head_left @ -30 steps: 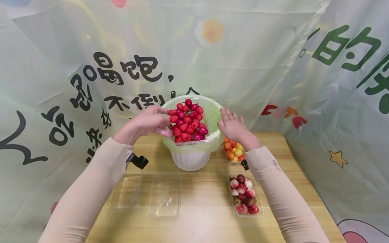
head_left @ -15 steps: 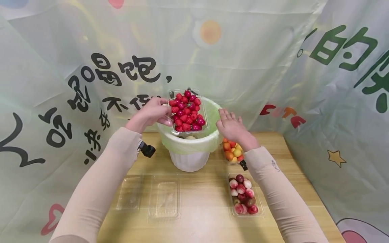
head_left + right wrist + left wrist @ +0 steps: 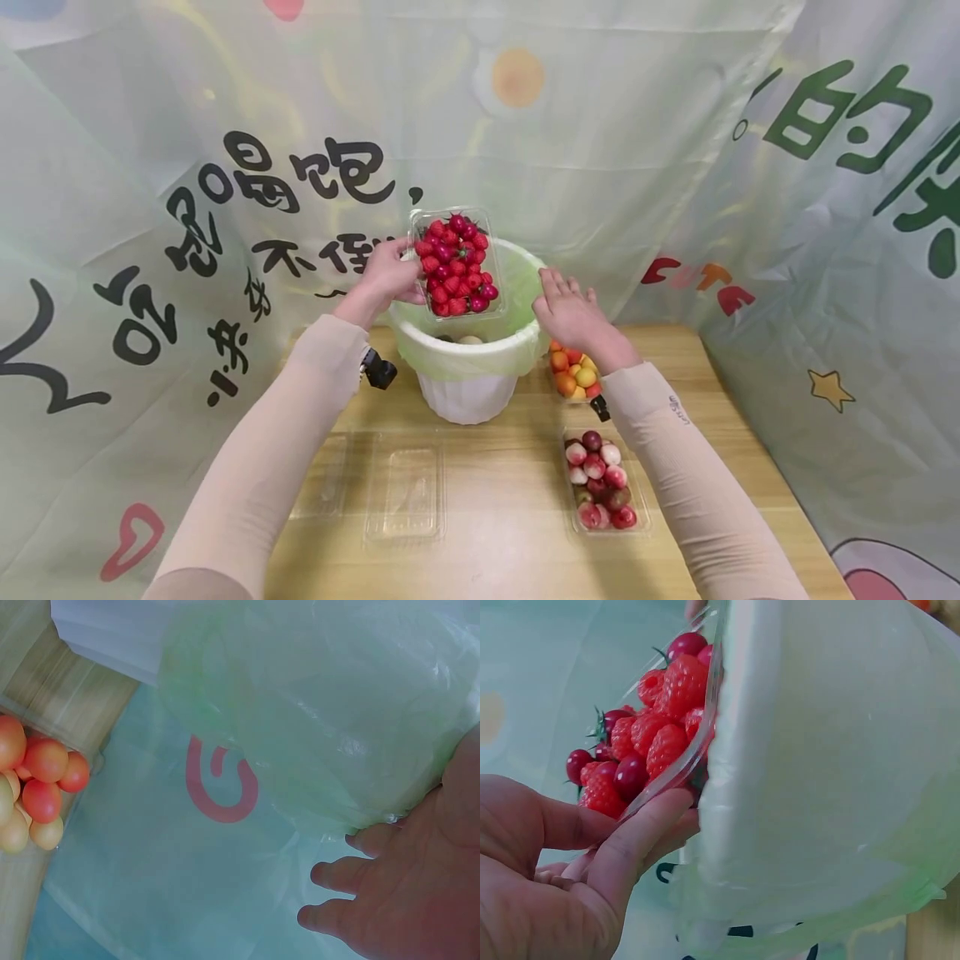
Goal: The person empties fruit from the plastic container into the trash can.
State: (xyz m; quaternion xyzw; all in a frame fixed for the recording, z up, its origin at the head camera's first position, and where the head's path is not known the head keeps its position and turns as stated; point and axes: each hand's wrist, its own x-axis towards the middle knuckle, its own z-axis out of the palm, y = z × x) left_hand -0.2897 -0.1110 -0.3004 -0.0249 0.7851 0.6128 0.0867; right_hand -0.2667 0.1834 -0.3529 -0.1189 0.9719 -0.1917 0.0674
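My left hand (image 3: 392, 273) pinches the left side of a clear plastic box (image 3: 493, 250) over the white bin (image 3: 468, 396). Raspberries (image 3: 457, 283) and glossy dark-red cherry-like fruits fill the box, which leans toward me. In the left wrist view, my thumb and fingers hold the box rim close beside the bin. A pale green bag (image 3: 517, 283) lines the bin; something round and pale (image 3: 471, 340) shows inside. My right hand (image 3: 573, 312) rests at the bin's right rim, fingers extended. In the right wrist view, its fingers (image 3: 330, 919) lie against the bag.
A box of orange and yellow fruits (image 3: 577, 375) stands right of the bin, partly behind my right arm. Nearer me is a box of red and white fruits (image 3: 600, 492). Two clear trays (image 3: 405, 496) lie at left, one partly behind my left sleeve. Printed cloth (image 3: 600, 125) surrounds the table.
My left hand has raised the fruit box up and slightly left over the bin, uncovering the bin's front rim and opening. My right hand has stayed at the rim.
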